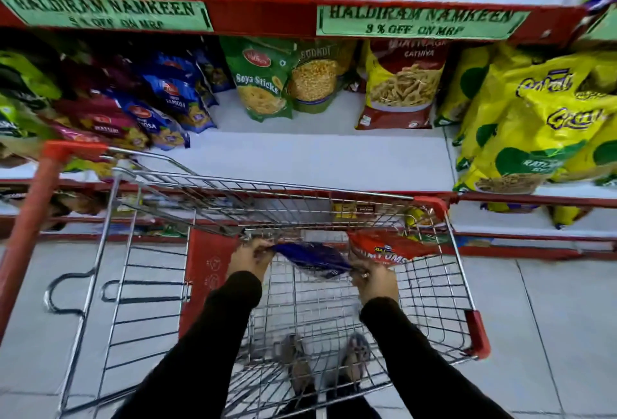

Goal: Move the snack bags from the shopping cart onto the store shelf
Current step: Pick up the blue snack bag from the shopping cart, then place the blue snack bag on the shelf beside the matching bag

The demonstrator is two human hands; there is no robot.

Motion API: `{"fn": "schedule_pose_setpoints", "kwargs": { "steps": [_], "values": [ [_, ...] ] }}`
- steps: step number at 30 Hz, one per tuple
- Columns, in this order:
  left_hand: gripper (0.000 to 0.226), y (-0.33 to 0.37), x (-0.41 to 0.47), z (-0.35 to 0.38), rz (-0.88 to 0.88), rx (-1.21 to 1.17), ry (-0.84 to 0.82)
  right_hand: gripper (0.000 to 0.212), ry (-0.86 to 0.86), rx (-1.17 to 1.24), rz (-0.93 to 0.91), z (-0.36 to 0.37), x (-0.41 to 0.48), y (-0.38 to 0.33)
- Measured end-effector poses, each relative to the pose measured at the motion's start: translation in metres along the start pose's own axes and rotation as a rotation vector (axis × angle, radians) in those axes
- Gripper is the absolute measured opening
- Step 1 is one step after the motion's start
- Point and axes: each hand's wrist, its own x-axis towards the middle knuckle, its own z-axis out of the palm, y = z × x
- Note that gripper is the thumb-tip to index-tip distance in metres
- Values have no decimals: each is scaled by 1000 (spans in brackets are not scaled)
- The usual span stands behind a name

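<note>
Across the upper band of the frame, two green labels (422, 21) on the red shelf edge are reading "HALDIRAM NAMKEEN" and "3 % OFF ON MRP"; the left one is blurring in its second line. Below them, at upper centre, a green Haldiram's bag (262, 79) is showing "Soya Sticks", a bag beside it (315, 76) "BOONDI", and a red and yellow bag (402, 82) "GATHIYA", its top line too smeared to read. Blue bags (173, 98) at centre left are reading "SAMOSA". Yellow bags (534, 124) at right are carrying curly lettering that is hard to make out, and the right frame edge is cutting them off.

Down in the wire shopping cart (334, 311) at lower centre, both hands are gripping a dark blue snack bag (312, 260): the left hand (252, 256) is pinching its left end, the right hand (375, 280) is closing on its right end. Any print on this bag is unreadable. Just right of it, a red snack bag (389, 246) is leaning against the cart's far wall, showing letters like "UMYUMS", partly hidden by wires.

Black sleeves are covering both forearms. White store shelf (320, 151) surface is lying bare between the blue bags and the yellow ones, in front of the standing bags, giving open room just beyond the cart's far rim.
</note>
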Motion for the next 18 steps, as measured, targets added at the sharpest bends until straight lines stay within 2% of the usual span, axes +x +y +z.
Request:
{"fn": "schedule_pose_setpoints", "kwargs": {
  "steps": [2, 5, 10, 14, 18],
  "values": [
    [14, 0, -9, 1, 28, -75, 35, 19, 52, -15, -46, -3, -6, 0],
    [10, 9, -33, -6, 58, -312, 83, 25, 86, 31, -113, -22, -26, -10],
    [9, 21, -67, -25, 56, -681, 202, 23, 113, 229, -317, -53, -55, -34],
    [23, 46, -90, -52, 89, -809, 283, 19, 150, 332, -407, -77, -74, -51],
    [12, 76, -98, -83, 207, -898, 335, 9, 166, 498, -469, -102, -88, -79]
  ]
}}
